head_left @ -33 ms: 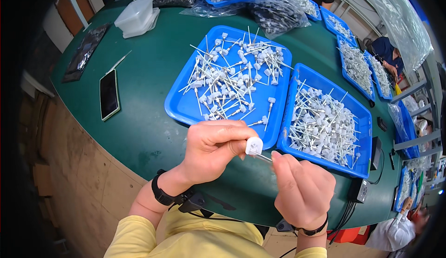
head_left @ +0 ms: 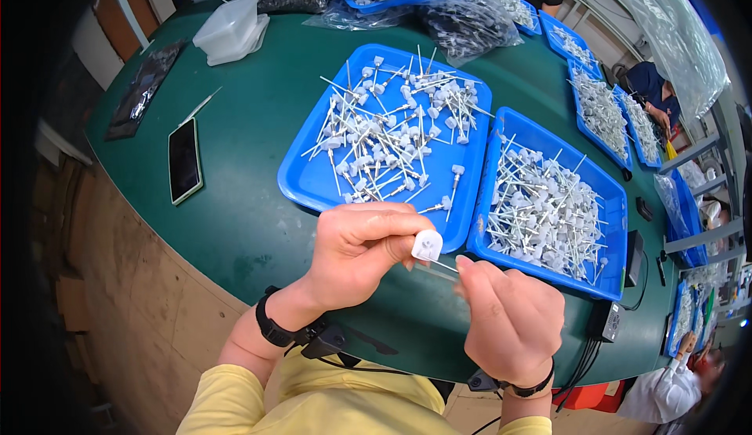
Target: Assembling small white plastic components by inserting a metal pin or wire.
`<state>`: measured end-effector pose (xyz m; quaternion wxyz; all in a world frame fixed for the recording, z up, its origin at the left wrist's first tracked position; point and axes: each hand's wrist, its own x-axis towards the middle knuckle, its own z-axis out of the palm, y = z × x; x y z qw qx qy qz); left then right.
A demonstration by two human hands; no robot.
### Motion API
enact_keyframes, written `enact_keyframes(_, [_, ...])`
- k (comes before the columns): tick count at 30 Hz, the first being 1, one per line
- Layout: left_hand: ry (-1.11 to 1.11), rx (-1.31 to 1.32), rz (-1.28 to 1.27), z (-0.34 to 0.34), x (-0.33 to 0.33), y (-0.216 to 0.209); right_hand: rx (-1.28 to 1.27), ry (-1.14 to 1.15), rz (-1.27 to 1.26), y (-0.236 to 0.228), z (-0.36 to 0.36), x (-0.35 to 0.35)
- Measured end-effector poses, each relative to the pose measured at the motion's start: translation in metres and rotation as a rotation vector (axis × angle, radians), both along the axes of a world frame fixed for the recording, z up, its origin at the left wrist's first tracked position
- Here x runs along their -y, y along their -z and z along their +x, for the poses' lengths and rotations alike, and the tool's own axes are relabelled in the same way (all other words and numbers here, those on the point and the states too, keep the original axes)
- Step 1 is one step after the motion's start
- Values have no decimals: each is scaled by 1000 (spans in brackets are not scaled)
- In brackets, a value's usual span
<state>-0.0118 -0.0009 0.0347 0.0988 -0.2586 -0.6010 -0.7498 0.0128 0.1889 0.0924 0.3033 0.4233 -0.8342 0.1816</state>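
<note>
Head view looks down over the near edge of a green-topped round table (head_left: 243, 223), where the left hand (head_left: 362, 251) pinches a small white plastic cap (head_left: 427, 245) between thumb and fingertips, closed around it, just above the table's near rim. The right hand (head_left: 513, 325) sits just beside it, fingers curled round a thin clear rod (head_left: 440, 269) whose end meets the cap; the two pieces look to be going together, though whether they are seated yet I cannot tell. Beyond the hands, a blue plastic tray on the left (head_left: 313, 188) holds scattered white capped sticks with bare blue floor showing between them, while the blue tray on the right (head_left: 615, 200) carries a denser heap, so by my judgement a good share is handled and much remains. A black phone (head_left: 185, 161) lies toward the left edge, well apart. Open green surface runs left of the trays; the far side is crowded with more blue trays (head_left: 599, 106) and clear bags (head_left: 462, 20).
</note>
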Motion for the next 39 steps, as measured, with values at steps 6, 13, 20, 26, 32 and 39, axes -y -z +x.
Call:
enact_keyframes(6, [-94,-221,-160,-8,7,-4,483,-17,-249,-15,5,-9])
enact_keyframes(13, [-161,-366,-273,-8,5,-10,616,10,-222,-19,5,-8])
enact_keyframes(20, [-213,-415,-364,-7,5,-11,595,12,-264,-13,4,-9])
enact_keyframes(26, [-224,-416,-365,-8,6,-11,656,-4,-289,-11,-1,-10])
enact_keyframes(32, [-190,-351,-287,-7,5,-8,805,-13,-411,-6,-6,-7])
enact_keyframes(39, [-163,-299,-229,-5,4,-8,749,-36,-398,-5,-6,-7])
